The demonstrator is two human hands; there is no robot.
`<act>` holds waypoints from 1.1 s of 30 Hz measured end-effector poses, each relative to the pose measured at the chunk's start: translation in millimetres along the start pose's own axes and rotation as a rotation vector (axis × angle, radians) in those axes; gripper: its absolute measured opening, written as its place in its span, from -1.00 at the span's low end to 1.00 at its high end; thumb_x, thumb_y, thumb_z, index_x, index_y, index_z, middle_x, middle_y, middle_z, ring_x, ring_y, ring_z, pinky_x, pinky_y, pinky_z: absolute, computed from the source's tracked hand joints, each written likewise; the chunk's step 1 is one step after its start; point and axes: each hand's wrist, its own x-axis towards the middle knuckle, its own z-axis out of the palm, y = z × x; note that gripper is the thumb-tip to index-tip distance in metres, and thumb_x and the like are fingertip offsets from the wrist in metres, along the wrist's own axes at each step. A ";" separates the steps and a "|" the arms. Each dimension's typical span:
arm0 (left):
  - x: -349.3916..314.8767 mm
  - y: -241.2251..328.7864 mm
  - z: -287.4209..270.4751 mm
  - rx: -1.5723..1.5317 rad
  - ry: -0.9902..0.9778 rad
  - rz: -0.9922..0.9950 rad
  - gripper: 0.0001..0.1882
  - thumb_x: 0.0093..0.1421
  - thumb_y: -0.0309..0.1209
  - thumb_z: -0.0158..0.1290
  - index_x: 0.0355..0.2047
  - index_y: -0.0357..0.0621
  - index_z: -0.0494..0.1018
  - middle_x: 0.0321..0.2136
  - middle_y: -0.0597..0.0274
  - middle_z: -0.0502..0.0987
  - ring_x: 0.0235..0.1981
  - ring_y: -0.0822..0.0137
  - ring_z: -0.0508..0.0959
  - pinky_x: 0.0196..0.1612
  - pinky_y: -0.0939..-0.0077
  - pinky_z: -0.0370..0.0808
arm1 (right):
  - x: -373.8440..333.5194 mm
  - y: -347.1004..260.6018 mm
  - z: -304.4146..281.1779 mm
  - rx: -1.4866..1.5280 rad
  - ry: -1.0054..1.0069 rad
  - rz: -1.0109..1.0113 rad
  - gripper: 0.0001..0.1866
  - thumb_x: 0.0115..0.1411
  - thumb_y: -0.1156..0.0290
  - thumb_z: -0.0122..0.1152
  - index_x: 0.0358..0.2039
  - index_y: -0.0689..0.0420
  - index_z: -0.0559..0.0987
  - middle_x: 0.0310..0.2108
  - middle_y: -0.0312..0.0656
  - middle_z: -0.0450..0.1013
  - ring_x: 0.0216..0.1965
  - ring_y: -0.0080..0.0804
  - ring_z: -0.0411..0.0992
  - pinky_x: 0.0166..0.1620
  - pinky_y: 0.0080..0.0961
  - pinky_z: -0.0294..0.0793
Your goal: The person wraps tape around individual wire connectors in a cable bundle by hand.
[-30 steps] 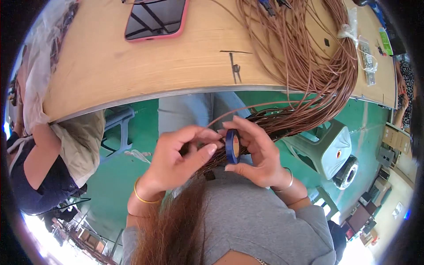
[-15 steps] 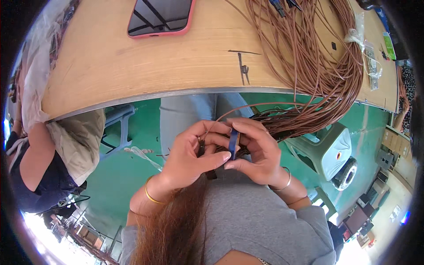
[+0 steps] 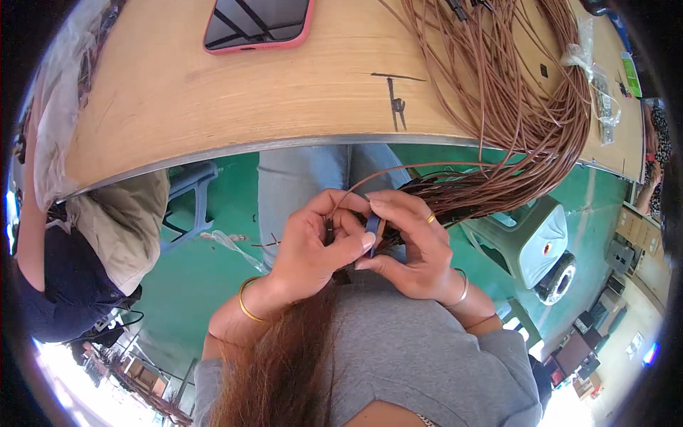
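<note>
In front of my lap, my left hand (image 3: 309, 245) is closed, with a thin brown wire (image 3: 388, 169) running into its fingers. A short end of wire sticks out on the far side of that hand. Between the two hands is a narrow dark blue piece (image 3: 373, 225) with a tan side, perhaps a small tape roll seen edge-on. My right hand (image 3: 416, 245) pinches it between thumb and fingers, and my left thumb presses on its face. A dark part sits among the left fingers, too hidden to name. The wire leads to a big brown wire bundle (image 3: 533, 139).
The bundle hangs over the edge of the wooden table (image 3: 249, 99). A pink-cased phone (image 3: 260, 21) lies at the far side. A clear plastic bag (image 3: 605, 107) lies right of the bundle. A pale green stool (image 3: 530, 242) stands right, and another person (image 3: 57, 285) sits left.
My left thumb has slid further over the blue piece, which is turned slightly. My right fingers have shifted, so a ring shows. The person on the left has moved an arm.
</note>
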 end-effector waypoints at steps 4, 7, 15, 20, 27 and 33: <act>-1.5 8.5 -2.2 -0.170 0.013 -0.105 -0.77 0.02 -0.53 0.03 -0.27 -0.24 0.34 -0.59 0.36 0.43 -0.64 0.68 0.29 -0.60 0.79 0.22 | -2.1 -2.2 -2.1 0.094 0.002 0.046 -0.31 -0.21 0.55 0.33 -0.03 0.33 0.25 -0.04 0.01 0.15 -0.04 -0.26 0.24 -0.06 -0.42 0.34; -4.7 9.8 -4.7 0.615 0.141 0.401 -0.82 -0.01 -0.52 0.05 -0.34 -0.23 0.39 -0.53 0.20 0.48 -0.64 0.53 0.41 -0.59 0.74 0.32 | -4.0 -6.9 -7.1 0.185 -0.025 0.245 -0.29 -0.23 0.56 0.34 -0.02 0.34 0.25 -0.05 0.00 0.17 -0.05 -0.28 0.26 -0.06 -0.44 0.35; -6.7 14.5 -2.4 1.164 -0.006 0.897 -0.86 -0.14 -0.59 0.12 -0.49 -0.28 0.45 -0.56 0.14 0.48 -0.60 0.29 0.48 -0.62 0.57 0.42 | 1.0 -12.2 -14.8 -0.115 -0.008 0.090 -0.34 -0.28 0.53 0.36 -0.09 0.34 0.33 -0.14 -0.01 0.27 -0.16 -0.35 0.32 -0.12 -0.54 0.35; -5.9 20.8 1.0 1.457 -0.035 0.975 -0.82 -0.16 -0.58 0.12 -0.48 -0.26 0.41 -0.64 0.22 0.43 -0.68 0.31 0.44 -0.66 0.56 0.38 | 0.1 -14.0 -13.9 -0.216 -0.009 0.056 -0.36 -0.32 0.50 0.40 -0.14 0.32 0.38 -0.24 -0.03 0.34 -0.20 -0.41 0.33 -0.16 -0.59 0.36; 7.2 31.5 -9.6 1.066 -0.018 0.671 -0.87 -0.16 -0.55 0.11 -0.51 -0.19 0.44 -0.66 0.22 0.43 -0.70 0.31 0.43 -0.65 0.55 0.36 | 0.8 -8.5 -14.5 0.125 -0.060 0.334 -0.36 -0.32 0.51 0.40 -0.14 0.32 0.37 -0.17 -0.07 0.29 -0.18 -0.42 0.32 -0.15 -0.58 0.36; -20.6 26.8 -11.4 1.377 -0.155 0.665 -0.79 -0.12 -0.45 0.03 -0.40 -0.18 0.36 -0.58 0.18 0.42 -0.57 0.25 0.48 -0.56 0.46 0.43 | 15.4 -25.3 -5.2 -0.066 -0.147 0.273 -0.41 -0.26 0.50 0.35 -0.13 0.28 0.39 -0.21 -0.12 0.29 -0.19 -0.43 0.33 -0.17 -0.59 0.36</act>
